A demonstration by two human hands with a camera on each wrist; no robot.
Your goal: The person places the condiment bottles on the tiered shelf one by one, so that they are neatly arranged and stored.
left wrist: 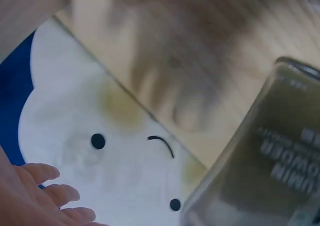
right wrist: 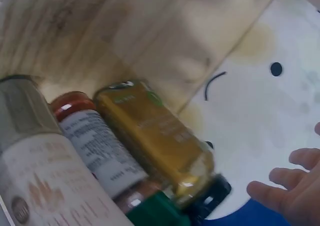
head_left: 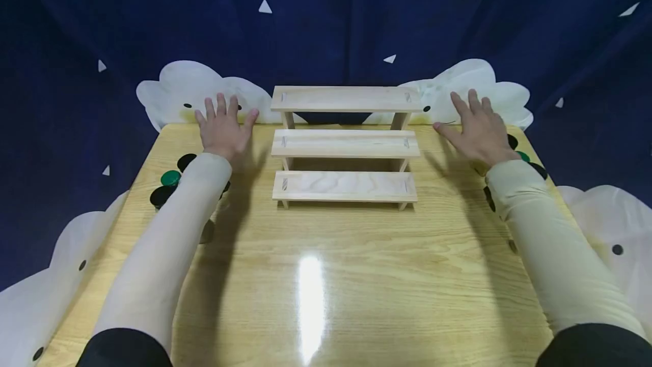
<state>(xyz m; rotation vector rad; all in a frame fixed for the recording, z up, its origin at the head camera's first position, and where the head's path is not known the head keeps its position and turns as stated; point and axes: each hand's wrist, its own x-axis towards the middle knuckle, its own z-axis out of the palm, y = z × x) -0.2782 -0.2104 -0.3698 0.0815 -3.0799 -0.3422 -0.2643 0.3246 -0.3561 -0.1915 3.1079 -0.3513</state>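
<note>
ok so I'm standing here watching and getting a bit nervous. The left hand [head_left: 224, 135] is hovering near the far edge of the table [head_left: 367, 254], fingers spread, gripping nothing. The right hand [head_left: 479, 132] is doing the same on the other side, fingers loose and empty. The three-tier wooden shelf [head_left: 346, 141] is sitting between them, with neither hand touching it, and the jars [head_left: 206, 234] are clustering out toward the table's sides.

My worry is the sleeves. The left sleeve [head_left: 168, 242] is passing right over its bunch, with a green lid [head_left: 170, 178] and a black lid [head_left: 163, 196] poking out beside it. If that arm is dropping or swinging outward, I'm guessing it's knocking one over, maybe clean off the side. The right sleeve [head_left: 560, 254] is covering part of its own cluster too, so same risk there.

Up close on the right, a yellow-filled jar [right wrist: 155, 136], a green-capped jar [right wrist: 102, 146] and a pale-labelled container [right wrist: 50, 171] are crowding together, so I'm thinking a clumsy grab could be tipping the neighbours. On the left, a brown powder jar [left wrist: 265, 151] is looking smooth and broad, so a lazy pinch could be slipping. The shelf's looking light to me as well: bump an end and it's probably skidding.
</note>
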